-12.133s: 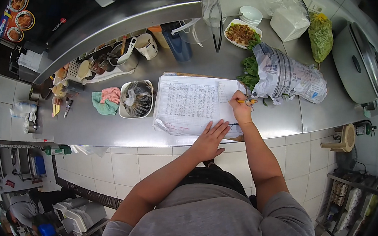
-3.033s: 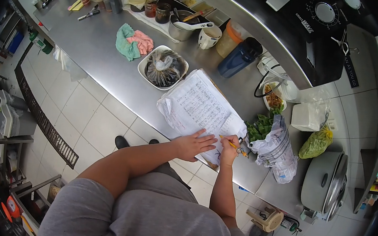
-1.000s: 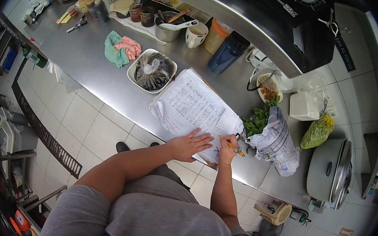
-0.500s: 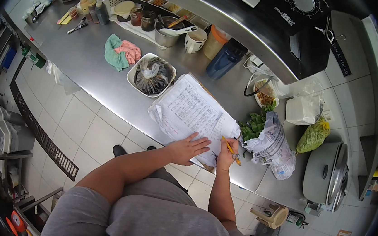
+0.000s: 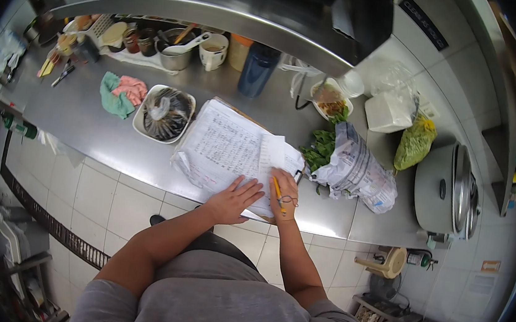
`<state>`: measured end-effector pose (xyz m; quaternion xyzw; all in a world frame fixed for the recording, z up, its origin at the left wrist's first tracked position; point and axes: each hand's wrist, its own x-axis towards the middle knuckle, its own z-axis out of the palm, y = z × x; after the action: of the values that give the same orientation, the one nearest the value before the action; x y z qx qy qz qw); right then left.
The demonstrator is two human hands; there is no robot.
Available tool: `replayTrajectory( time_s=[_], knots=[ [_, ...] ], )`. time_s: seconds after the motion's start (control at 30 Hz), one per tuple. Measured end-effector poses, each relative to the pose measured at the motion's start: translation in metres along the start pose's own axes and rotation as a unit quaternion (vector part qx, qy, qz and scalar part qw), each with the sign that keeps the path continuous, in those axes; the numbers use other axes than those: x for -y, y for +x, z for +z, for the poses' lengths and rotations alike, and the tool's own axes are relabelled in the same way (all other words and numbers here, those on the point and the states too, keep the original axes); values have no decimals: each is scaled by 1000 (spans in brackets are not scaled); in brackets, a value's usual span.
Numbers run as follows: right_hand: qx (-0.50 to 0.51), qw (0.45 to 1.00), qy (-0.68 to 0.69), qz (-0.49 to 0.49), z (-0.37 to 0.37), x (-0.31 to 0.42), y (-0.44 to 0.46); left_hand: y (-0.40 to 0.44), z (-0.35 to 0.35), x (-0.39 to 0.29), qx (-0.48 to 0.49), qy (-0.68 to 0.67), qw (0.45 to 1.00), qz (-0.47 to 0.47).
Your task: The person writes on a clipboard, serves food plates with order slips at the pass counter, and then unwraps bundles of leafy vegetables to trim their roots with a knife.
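A stack of handwritten sheets point(image 5: 223, 136) lies on a clipboard point(image 5: 300, 176) at the counter's front edge. My left hand point(image 5: 233, 201) rests flat on the lower part of the sheets, fingers stretched out. My right hand point(image 5: 284, 196) is closed around a slim yellow pen point(image 5: 278, 191), which slants upward from the grip; a dark ring shape shows beside it. A small white paper slip point(image 5: 272, 151) lies over the sheets just above my right hand. Whether the fingers touch the slip I cannot tell.
Left of the sheets stand a white tub with a dark-filled bag point(image 5: 166, 115) and two cloths point(image 5: 118, 93). To the right lie leafy greens in a plastic bag point(image 5: 360, 168) and a rice cooker point(image 5: 438, 188). A steel shelf point(image 5: 222, 18) overhangs the counter's back.
The camera view has shifted and turned, so the counter sits differently in frame. The white slip now shows plainly above my right hand. My left hand still lies flat on the sheets.
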<state>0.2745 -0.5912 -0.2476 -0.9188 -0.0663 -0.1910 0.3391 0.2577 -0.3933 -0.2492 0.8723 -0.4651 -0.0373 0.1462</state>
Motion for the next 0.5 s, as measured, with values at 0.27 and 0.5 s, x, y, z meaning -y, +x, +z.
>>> replayTrajectory(
  time_s=[0.27, 0.5],
  knots=[
    [11, 999, -21, -28, -3, 3, 0, 3, -1, -1, -28, -19, 999, 1],
    [3, 998, -38, -45, -3, 1, -1, 5, -1, -2, -11, -22, 1000, -9]
  ],
)
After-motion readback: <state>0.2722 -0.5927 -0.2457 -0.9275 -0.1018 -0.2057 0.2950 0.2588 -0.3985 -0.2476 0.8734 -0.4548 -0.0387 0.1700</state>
